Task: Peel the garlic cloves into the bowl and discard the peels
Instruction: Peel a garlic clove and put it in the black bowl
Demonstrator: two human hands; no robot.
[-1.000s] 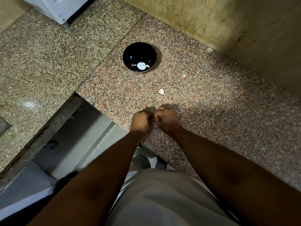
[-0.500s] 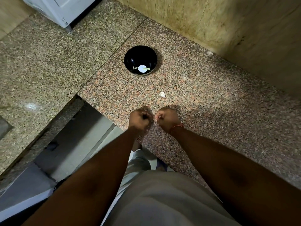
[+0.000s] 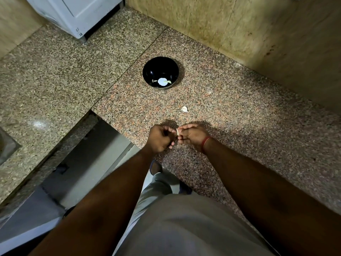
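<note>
Above the near edge of the speckled pink-brown granite counter (image 3: 239, 126), the left hand (image 3: 160, 139) and the right hand (image 3: 191, 134), which wears a red thread at the wrist, meet fingertip to fingertip, both pinching a small pale cream garlic clove (image 3: 177, 131), of which only a thin sliver shows between the curled fingers. Just beyond them a small white scrap of papery garlic peel (image 3: 184, 109) lies loose on the counter. Farther back stands a round glossy black bowl (image 3: 158, 65) holding a few pale pieces at its bottom.
</note>
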